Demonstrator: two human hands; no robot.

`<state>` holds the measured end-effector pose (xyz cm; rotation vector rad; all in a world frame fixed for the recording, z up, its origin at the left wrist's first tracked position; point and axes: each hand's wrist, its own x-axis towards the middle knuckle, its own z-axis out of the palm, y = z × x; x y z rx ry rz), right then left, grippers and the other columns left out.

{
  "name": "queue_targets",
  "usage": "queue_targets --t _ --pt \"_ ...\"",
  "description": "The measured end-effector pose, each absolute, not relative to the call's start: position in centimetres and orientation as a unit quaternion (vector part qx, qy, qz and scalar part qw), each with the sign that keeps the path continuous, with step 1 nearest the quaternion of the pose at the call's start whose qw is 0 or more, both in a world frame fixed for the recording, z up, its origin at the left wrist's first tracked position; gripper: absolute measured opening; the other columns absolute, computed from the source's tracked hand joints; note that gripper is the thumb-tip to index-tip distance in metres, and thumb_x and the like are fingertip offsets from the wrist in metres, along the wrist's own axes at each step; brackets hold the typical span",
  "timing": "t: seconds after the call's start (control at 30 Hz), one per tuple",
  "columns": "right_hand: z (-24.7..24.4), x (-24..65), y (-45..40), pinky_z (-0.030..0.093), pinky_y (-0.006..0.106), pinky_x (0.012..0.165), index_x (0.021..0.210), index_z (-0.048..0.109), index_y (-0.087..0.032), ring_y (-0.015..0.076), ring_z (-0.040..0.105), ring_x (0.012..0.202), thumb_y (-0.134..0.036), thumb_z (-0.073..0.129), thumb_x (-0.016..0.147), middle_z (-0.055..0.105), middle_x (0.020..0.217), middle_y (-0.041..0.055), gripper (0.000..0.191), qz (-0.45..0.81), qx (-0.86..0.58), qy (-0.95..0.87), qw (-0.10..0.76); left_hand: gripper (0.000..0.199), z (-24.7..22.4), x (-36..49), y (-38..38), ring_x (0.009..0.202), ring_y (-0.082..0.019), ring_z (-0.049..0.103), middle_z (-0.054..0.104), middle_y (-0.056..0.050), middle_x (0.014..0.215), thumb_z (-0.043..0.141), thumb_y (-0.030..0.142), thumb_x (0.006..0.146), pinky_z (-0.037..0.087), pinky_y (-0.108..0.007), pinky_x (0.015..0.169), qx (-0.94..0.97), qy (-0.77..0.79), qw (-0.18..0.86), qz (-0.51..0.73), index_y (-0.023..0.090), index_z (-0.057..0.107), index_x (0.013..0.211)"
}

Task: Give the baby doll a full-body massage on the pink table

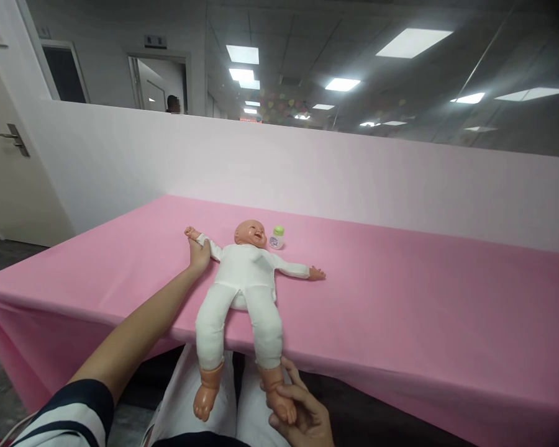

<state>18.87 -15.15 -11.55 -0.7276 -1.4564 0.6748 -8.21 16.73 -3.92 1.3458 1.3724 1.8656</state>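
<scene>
A baby doll (246, 264) with a white cloth body lies face up on the pink tablecloth, its legs hanging over the front edge. My left hand (199, 254) is closed around the doll's sleeved arm on the left, close to its wrist. Below the table edge, my right hand (307, 410) grips the doll's foot on the right, with fingers around the ankle. The other foot dangles free above my lap. Beside the doll's head stands a small clear bottle (276, 238) with a green cap; neither hand touches it.
The pink-covered table (400, 298) stretches far to the right. A white half wall (307, 167) with glass above runs along its back. At the left is a door (13, 149) with a metal handle. Part of a person's head (172, 103) shows beyond the glass.
</scene>
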Motion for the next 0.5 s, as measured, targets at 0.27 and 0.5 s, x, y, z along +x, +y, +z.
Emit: queue_targets --t 0.27,0.5 --pt "-2.2 17.7 -11.5 0.067 0.038 0.070 0.121 0.070 -0.029 0.0228 0.076 0.078 -0.033 0.078 0.083 0.070 0.123 0.0112 0.039 0.322 -0.289 -0.599 0.674 0.068 -3.1 -6.8 14.4 0.145 -0.030 0.034 0.040 -0.017 0.153 0.054 0.028 0.093 0.027 -0.049 0.121 0.661 0.414 0.081 0.621 0.019 0.025 0.154" --pt "-0.2 14.2 -6.3 0.063 0.030 0.060 0.130 0.056 -0.023 0.0142 0.070 0.065 -0.041 0.056 0.098 0.070 0.113 0.0116 0.037 0.341 -0.281 -0.591 0.675 0.050 -2.8 -6.5 13.3 0.124 -0.026 0.055 0.059 -0.010 0.133 0.048 0.018 0.091 0.044 -0.048 0.108 0.793 0.350 0.026 0.498 0.027 0.054 0.140"
